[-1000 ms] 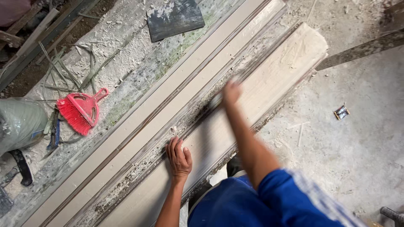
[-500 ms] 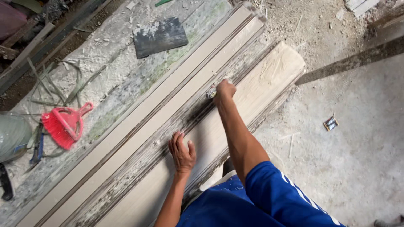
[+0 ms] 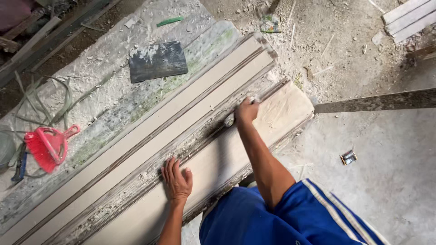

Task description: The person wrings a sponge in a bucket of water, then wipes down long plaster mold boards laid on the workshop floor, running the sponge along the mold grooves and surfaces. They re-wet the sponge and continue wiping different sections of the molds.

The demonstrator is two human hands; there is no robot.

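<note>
The left hand (image 3: pixel 177 179) lies flat, fingers spread, on the long pale moulding (image 3: pixel 213 159). Beyond those fingertips, the right arm stretches straight out, the right hand (image 3: pixel 246 110) curled tight around a small tool (image 3: pixel 230 120) pressed to the moulding's ridge.

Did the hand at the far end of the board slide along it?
Yes. The right hand slid further along the board, toward its far end, while the left hand stayed pressed flat on it.
</note>
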